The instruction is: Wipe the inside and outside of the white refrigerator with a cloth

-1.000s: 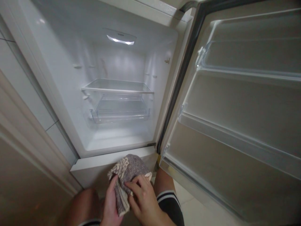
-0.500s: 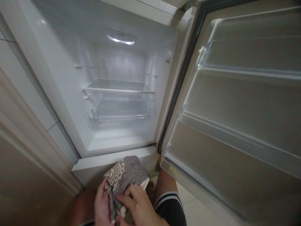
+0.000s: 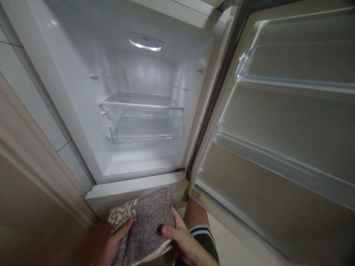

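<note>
Cloth (image 3: 151,214), grey with a pale pattern at one corner, sits folded just in front of the refrigerator (image 3: 138,181), below its sill. I judge it light, soft and floppy, its rough weave unlikely to slip; nothing fragile, though loose folds could sag, so I would pinch the layers together at both side edges. My left hand (image 3: 118,238) grips it beside the pattern, thumb on top, the other fingers hidden. My right hand (image 3: 181,236) clasps the opposite edge, thumb pressed on the face, fingers partly behind. Inside the refrigerator are a glass shelf (image 3: 141,106) and, under it, a clear tray (image 3: 144,135), rigid-looking edges I would not want to knock. The open door (image 3: 277,159) hangs at the refrigerator's right, its lower end near my right leg (image 3: 195,214), limiting sideways room.
</note>
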`<state>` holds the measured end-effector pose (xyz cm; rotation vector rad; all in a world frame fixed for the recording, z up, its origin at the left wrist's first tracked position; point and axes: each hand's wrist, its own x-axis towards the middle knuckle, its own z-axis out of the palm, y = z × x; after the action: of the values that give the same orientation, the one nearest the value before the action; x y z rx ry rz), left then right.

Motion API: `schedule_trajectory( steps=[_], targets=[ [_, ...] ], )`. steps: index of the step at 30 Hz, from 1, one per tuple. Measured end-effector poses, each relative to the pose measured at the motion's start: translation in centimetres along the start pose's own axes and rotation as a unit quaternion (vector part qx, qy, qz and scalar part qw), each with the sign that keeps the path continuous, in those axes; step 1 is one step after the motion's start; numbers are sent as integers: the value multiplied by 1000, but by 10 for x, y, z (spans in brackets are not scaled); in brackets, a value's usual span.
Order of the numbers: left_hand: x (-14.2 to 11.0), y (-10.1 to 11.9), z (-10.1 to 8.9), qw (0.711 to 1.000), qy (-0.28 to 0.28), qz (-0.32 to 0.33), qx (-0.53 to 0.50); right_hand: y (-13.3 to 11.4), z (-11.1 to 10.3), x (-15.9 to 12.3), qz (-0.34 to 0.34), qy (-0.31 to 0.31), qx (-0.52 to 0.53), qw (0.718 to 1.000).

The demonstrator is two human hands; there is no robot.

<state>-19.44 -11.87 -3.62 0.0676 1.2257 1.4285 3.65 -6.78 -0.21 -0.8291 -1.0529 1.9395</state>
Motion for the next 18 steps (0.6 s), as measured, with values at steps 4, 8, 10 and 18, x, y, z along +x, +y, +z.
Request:
schedule_trajectory(
  steps=[4,8,10,18],
  targets=[
    [10,16,18,992,-25,50,115,-7,14,10,93,79,69,990],
    [56,38,20,937,-29,239,254,-20,32,39,-42,152,-7,988],
    [86,57,16,873,7,366,322,-31,39,62,-186,170,-145,957],
    [171,126,-2,632,37,549,547,-66,56,192,-218,55,-701,677]
  ],
)
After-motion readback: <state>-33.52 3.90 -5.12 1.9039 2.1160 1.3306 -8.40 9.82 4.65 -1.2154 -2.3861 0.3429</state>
